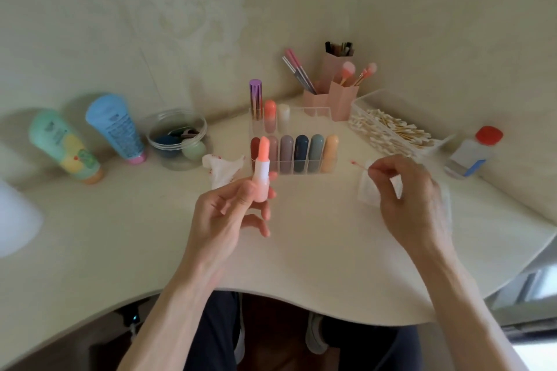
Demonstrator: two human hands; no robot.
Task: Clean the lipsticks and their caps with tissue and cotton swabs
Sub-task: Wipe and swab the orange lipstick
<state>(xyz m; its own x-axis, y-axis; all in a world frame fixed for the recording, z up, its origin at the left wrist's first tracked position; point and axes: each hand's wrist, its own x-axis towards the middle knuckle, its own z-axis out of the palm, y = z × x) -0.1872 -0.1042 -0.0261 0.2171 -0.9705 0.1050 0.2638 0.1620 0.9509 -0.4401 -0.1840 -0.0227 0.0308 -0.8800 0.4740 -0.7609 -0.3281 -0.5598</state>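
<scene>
Cream desk (301, 250), cluttered at back. Left hand (223, 214) grips uncapped peach lipstick (261, 172) upright by its base, above desk, in front of acrylic organiser (313, 167). Right hand (413, 202) pinches cotton swab (360, 165), tip stained pink. Lipstick likely light, casing slick, bullet soft, smears easily: hold casing only. Its cap not identifiable; pale item (369, 190) under right hand unclear.

Peach lipstick (261, 169) upright in left grip (232, 211), cotton swab (358, 165) in right grip (413, 202)
</scene>
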